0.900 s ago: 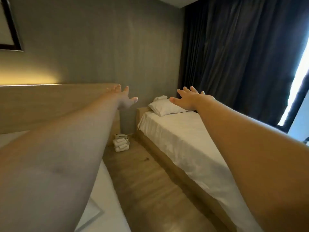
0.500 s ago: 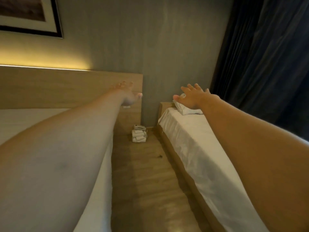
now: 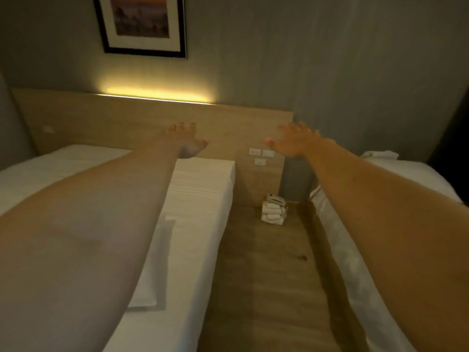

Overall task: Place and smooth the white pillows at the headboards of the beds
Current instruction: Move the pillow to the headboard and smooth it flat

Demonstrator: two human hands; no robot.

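Both my arms stretch forward over the gap between two white beds. My left hand hovers open above the head end of the left bed, in front of its wooden headboard. My right hand is open too, fingers spread, held in the air near the headboard's right end. A white pillow lies at the head of the right bed, mostly hidden by my right arm. A flat white pillow lies on the left bed's near part, partly under my left arm.
A stack of folded white towels stands on the wooden floor between the beds. Wall switches sit on the headboard's right end. A framed picture hangs above a lit strip. A dark curtain is at far right.
The view has swung left from the right bed toward the left bed. My right hand has left the right bed's pillow; both hands now hang in the air, empty.
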